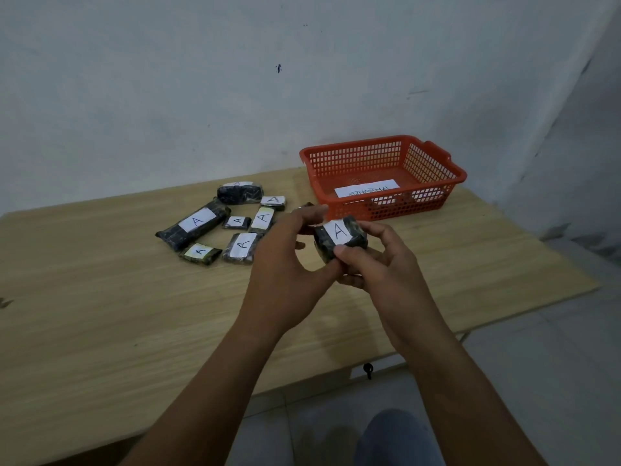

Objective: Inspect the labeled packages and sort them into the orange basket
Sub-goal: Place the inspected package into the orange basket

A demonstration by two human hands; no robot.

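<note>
Table [100, 314], wood top, holds everything. Orange basket [433, 196] sits far right on it, near the wall; one white paper slip [368, 189] lies in its bottom, writing looks like "ABNORMAL" but partly hidden by the mesh. No packages visible inside.

Held package [339, 242]: dark wrap, white label with "A", lifted above the table just near-left of the basket. Left hand [289, 260] grips its left end with curled fingers, thumb underneath. Right hand [373, 264] pinches the near edge, thumb on top beside the label, fingers wrapped below. Both hands are closed on it.

Risks, biggest first:
- Wrong sort: every label readable here says "A", and if the basket is for abnormal ones, dropping this one in on the label alone would be an error. Underside is not visible, so damage can't be judged.
- Slip: the wrap looks glossy, so letting go with one hand while turning it could drop it onto the pile.
- The basket looks light; a knock on its near rim could push it toward the table's far-right edge.

Counts:
- baskets: 1
- paper slips in basket: 1
- packages: 8 clear (1 held, 7 on the table), all labeled "A"; the long package [193, 227] is biggest, far left of the pile [242, 230]. A dark bit behind the left fingers may be a ninth, can't tell.
- hands: 2
</note>
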